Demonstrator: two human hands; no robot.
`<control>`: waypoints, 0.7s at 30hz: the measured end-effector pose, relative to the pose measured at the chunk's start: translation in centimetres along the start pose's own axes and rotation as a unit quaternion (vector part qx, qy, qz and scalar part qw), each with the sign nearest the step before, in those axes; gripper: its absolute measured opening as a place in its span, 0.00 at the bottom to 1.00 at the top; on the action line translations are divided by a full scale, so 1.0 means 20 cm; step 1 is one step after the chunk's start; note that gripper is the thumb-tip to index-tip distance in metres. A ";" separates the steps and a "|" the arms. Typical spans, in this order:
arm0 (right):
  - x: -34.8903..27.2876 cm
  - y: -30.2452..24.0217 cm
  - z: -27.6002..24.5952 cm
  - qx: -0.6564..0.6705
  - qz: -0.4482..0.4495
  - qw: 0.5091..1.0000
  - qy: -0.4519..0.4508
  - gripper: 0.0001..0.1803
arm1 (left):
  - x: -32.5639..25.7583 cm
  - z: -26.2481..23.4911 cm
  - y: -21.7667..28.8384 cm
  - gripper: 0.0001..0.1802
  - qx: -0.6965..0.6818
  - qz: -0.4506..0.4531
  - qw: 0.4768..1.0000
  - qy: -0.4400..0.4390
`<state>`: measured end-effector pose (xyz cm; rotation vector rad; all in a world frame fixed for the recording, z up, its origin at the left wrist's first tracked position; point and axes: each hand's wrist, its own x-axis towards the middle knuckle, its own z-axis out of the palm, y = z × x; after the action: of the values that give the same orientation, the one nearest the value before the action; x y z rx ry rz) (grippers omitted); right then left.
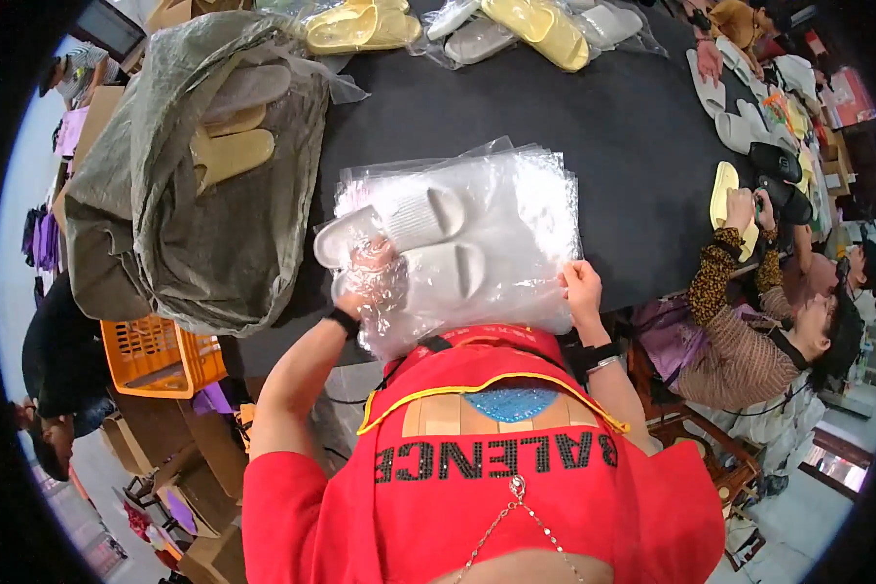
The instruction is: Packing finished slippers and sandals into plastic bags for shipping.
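Clear plastic takes up the middle of this black table [419, 112], basically a messy stack of bags [545, 185] with a pair of pale grey slippers [436, 274] on the near left part of it, toes pointing right. Film covers the left hand [368, 277], which looks clamped on the slippers around their left ends. Over on the right, the right hand [582, 287] has thumb and fingertips together, pinching the plastic edge. Left of the stack there's a big grey-green sack [165, 204], mouth open, with a yellow slipper [238, 158] showing inside, and an orange basket [156, 360] sits nearer, below the table edge. Bagged yellow slippers [360, 27] and grey ones lie along the far side. Way off to the right, a co-worker [740, 336] has both hands at a yellow slipper [723, 193], just beside some black slippers [775, 162].
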<state>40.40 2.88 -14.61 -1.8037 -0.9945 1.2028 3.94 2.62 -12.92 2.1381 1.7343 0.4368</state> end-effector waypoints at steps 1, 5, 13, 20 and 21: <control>-0.02 0.00 -0.01 0.001 0.000 1.000 0.000 0.07 | -0.09 0.01 -0.07 0.09 0.040 0.039 0.997 0.049; -0.04 0.06 -0.04 0.010 -0.008 1.000 0.026 0.07 | -0.25 -0.17 -0.12 0.11 0.014 -0.089 0.994 0.060; -0.07 0.00 -0.09 -0.078 -0.086 0.993 0.031 0.07 | -0.39 -0.61 -0.23 0.14 -0.386 -0.249 0.806 0.373; -0.10 0.03 -0.07 -0.052 -0.089 0.995 0.010 0.17 | 0.08 -0.73 0.13 0.15 -0.278 -0.083 0.896 0.335; -0.12 0.04 -0.06 -0.054 -0.091 0.994 0.011 0.17 | 0.17 -0.62 0.17 0.15 -0.202 -0.032 0.929 0.310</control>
<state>41.08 0.30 -14.10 -1.7630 -1.2027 1.0326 1.97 6.23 -0.35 1.7361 1.7895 1.4375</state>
